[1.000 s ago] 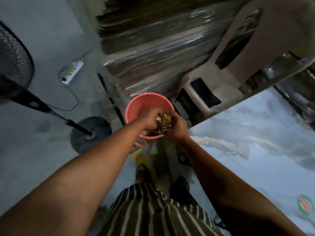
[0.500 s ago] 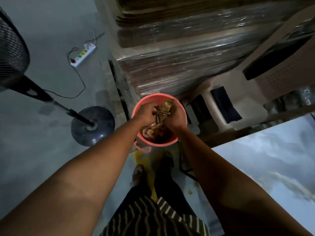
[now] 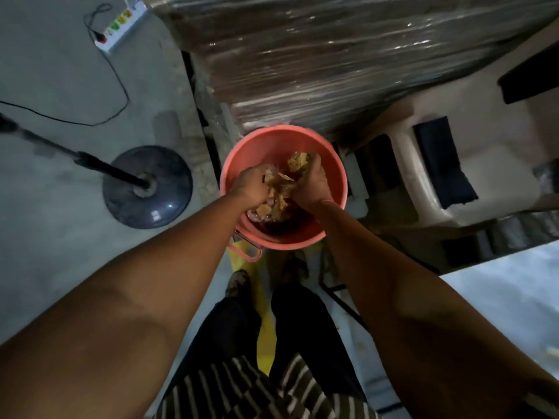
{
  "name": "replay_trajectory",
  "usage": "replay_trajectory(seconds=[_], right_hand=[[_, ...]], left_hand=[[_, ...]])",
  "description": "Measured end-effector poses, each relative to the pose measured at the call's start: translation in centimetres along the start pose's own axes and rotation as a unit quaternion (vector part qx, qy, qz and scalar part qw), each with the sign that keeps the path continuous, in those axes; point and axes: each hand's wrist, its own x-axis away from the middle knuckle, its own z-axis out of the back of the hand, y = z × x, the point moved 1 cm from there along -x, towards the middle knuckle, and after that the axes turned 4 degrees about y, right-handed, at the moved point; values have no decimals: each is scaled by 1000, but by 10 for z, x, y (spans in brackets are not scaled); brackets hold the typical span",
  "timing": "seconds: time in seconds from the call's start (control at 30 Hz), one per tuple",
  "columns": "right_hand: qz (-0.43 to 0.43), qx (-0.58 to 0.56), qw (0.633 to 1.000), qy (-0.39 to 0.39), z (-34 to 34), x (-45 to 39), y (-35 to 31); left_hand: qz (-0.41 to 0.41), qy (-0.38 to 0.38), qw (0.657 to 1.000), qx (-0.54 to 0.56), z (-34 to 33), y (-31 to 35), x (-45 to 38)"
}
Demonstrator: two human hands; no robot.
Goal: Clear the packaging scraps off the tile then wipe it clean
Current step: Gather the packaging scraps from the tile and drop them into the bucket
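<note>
Striped shirt (image 3: 242, 388) and dark trousers nearest the camera, feet on a yellow strip (image 3: 266, 343) of floor. Both forearms reach forward and converge over the bucket (image 3: 272, 140).

Tile (image 3: 499, 282): pale corner at lower right, beside the right arm and well behind the hands. A few small bits on it at the right edge; too small to tell what they are.

Left hand (image 3: 251, 184) and right hand (image 3: 311, 184) are side by side above the bucket's mouth, knuckles up, fingers curled in toward each other. Between them is a wad of scraps (image 3: 281, 186), tan and crumpled. Both hands grip it, and a piece pokes up past the right fingers. The wad sits straight above the bucket's inside, so release needs no reach, only loosened fingers. Neither hand is clearly nearer; the wad has no clear long axis.

More scraps lie in the bucket's bottom, under the hands. Judgement: the clearing step is at its drop; wiping is not yet begun, and no cloth is in view.

Farther off: fan base (image 3: 148, 187) on the floor at left, wrapped stack (image 3: 332, 62) behind the bucket, power strip (image 3: 121, 27) far left.
</note>
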Motion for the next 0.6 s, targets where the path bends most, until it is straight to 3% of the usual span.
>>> replay_trajectory(seconds=[0.3,0.6], right_hand=[[-22,77,994,-70,-22,-13,34],[116,177,977,0,-13,39,19]], left_hand=[[-17,-36,998,-46,-19,-19,-8],[-120,52,959,-251,-1,14,59]])
